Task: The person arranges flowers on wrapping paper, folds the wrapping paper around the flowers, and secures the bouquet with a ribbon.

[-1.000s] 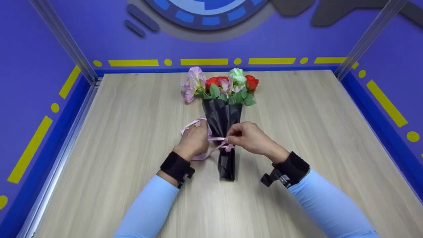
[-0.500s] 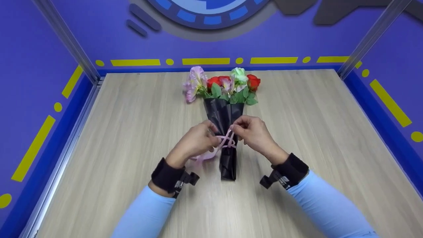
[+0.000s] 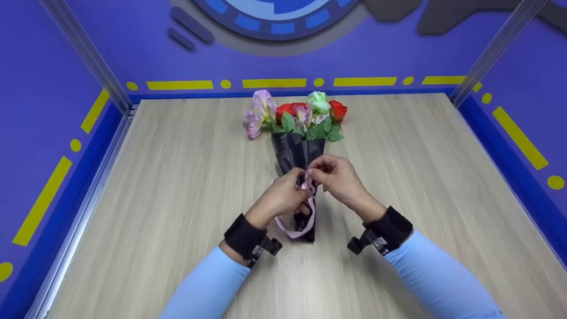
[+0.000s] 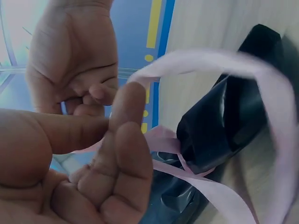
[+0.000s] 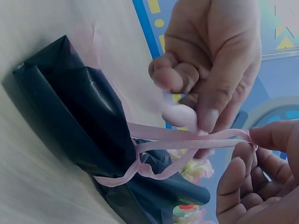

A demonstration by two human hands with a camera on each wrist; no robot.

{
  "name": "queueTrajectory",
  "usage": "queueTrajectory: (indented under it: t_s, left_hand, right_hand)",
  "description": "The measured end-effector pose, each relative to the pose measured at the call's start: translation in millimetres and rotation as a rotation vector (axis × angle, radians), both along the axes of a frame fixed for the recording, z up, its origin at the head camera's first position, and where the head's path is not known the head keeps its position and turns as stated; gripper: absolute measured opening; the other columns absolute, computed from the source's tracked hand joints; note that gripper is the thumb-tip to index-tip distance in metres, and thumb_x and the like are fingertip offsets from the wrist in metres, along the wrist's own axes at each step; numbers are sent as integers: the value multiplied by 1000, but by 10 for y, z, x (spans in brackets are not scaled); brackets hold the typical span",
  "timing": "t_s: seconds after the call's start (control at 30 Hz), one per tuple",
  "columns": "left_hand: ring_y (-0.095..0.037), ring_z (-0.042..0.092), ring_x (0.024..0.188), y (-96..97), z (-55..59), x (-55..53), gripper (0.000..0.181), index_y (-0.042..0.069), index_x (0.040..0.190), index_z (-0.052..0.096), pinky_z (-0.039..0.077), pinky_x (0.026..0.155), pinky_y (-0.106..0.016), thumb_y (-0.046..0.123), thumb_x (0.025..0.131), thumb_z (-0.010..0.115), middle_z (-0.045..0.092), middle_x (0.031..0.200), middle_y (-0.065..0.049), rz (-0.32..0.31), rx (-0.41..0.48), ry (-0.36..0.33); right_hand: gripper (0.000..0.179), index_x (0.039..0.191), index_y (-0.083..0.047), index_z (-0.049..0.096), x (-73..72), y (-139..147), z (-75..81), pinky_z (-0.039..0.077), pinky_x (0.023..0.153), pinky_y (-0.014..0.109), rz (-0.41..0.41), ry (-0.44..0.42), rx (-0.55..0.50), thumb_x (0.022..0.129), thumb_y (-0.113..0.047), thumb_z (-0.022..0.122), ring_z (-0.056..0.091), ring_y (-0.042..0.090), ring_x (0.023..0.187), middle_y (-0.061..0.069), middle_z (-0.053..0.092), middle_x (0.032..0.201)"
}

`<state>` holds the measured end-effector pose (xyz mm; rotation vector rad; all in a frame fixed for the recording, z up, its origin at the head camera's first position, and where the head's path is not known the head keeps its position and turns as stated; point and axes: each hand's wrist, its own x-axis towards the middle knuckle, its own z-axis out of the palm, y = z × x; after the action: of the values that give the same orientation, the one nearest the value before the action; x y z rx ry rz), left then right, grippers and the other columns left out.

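A bouquet wrapped in black paper (image 3: 288, 150) lies on the table with its flowers away from me. Pink ribbon (image 5: 117, 179) circles its narrow lower part. My right hand (image 3: 341, 179) pinches a raised bight of this ribbon between thumb and forefinger, above the wrap. Close beside it, my left hand (image 3: 285, 195) pinches another stretch of ribbon between thumb and fingers. From the left fingertips a length of ribbon (image 4: 210, 60) arches out and hangs in a loop over the wrapped stem end (image 5: 60, 93). Both hands hide part of the tie in the head view.
The bouquet's head has a pink flower (image 3: 261, 110), red roses (image 3: 338, 110) and a pale green rose (image 3: 318, 102). Under it is a wood-grain table (image 3: 190, 177). Blue panels (image 3: 390, 62) with yellow marks wall in the back and sides.
My left hand has come from left of the wrap to beside the right hand, bringing ribbon with it. The right hand has lifted the ribbon slightly away from me. The bouquet stays in place.
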<state>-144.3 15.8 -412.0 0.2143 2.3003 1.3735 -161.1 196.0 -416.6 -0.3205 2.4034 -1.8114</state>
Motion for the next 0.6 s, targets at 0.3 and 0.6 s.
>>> queueTrajectory:
  t_s: [0.3, 0.6]
  left_hand:
    - [-14, 72, 59, 55, -113, -95, 15, 3, 100, 72, 60, 56, -29, 14, 104, 63, 73, 73, -8, 15, 83, 89]
    - [-11, 71, 59, 22, -144, -123, 25, 7, 95, 76, 58, 58, -25, 19, 108, 58, 74, 70, -6, -16, 27, 178]
  right_hand:
    - [14, 103, -1, 73, 24, 21, -35, 49, 54, 22, 19, -22, -23, 96, -14, 75, 65, 13, 67, 4, 73, 83]
    - [24, 101, -4, 68, 233, 100, -258, 47, 50, 22, -28, -123, 118, 101, -28, 70, 63, 17, 65, 0, 68, 77]
